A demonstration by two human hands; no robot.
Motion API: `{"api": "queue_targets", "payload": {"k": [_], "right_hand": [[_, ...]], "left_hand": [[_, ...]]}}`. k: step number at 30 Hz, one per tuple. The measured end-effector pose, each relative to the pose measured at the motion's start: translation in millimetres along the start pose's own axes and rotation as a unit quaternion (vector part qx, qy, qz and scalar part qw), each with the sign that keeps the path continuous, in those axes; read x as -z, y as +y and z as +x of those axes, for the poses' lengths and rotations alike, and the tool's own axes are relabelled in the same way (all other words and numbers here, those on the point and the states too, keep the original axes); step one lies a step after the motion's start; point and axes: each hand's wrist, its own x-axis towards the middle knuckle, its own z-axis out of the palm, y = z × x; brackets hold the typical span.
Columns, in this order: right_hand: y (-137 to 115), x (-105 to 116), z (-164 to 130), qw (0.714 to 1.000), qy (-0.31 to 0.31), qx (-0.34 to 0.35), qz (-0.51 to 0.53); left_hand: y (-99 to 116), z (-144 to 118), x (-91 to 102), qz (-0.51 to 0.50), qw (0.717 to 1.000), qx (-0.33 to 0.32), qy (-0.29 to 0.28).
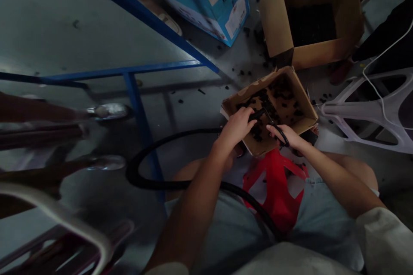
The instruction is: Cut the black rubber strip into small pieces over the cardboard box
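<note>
Over a small cardboard box (306, 114) between my knees, my left hand (239, 123) is closed round a black rubber strip (257, 114). A long length of black strip (142, 182) loops out to the left and comes back across my lap. My right hand (285, 135) holds scissors (283, 135), their black handle round my fingers and their blades pointing at the end of the strip. Many short black pieces (284, 90) lie in the box below both hands.
A larger cardboard box (325, 53) with dark contents stands ahead to the right, beside a blue printed carton (222, 13). Blue metal bars (135, 94) run on the left. A pale plastic stool (364, 111) stands right; a red stool (277, 189) is under me. Black scraps litter the floor.
</note>
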Motion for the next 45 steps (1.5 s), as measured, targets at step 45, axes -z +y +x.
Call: {"api": "queue_targets", "payload": {"k": [45], "right_hand": [[5.2,-43.8,34.0,0.98,0.051,0.011,0.19]], "left_hand": [[-31.9,10.8,-4.2,0.031,0.998,-0.016,-0.049]]}}
